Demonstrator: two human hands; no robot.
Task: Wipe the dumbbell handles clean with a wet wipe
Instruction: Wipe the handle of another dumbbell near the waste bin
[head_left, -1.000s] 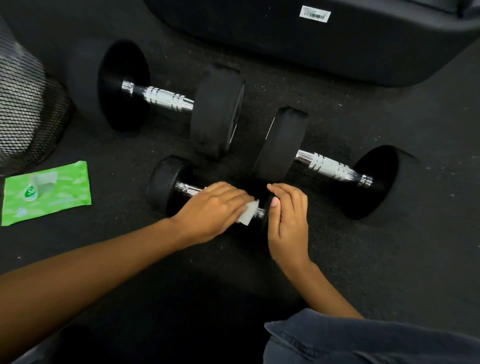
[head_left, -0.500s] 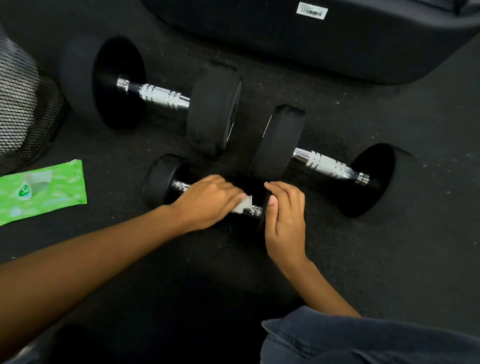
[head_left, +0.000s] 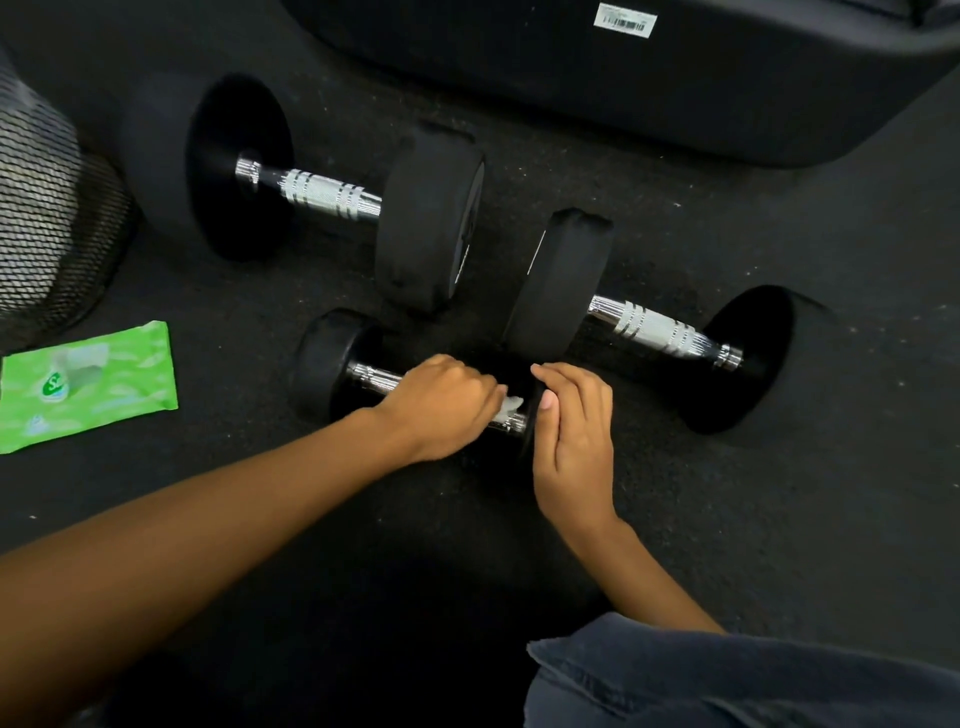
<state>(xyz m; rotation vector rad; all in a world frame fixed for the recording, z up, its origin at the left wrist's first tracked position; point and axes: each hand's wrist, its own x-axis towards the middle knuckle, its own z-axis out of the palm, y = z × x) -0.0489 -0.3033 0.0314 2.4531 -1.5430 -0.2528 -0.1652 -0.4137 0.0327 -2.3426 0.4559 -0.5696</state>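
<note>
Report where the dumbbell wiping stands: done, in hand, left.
Done: nothing shows as clearly finished. In hand: the left hand presses the wipe on the small handle; the right hand rests on that dumbbell's end. Left: perhaps the far big handle and the right big handle, no hand on them; whether wiped cannot be told.

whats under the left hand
A white wet wipe pokes out beneath the left hand, on the small dumbbell's chrome handle. The rest of the wipe and the mid-handle are covered.
</note>
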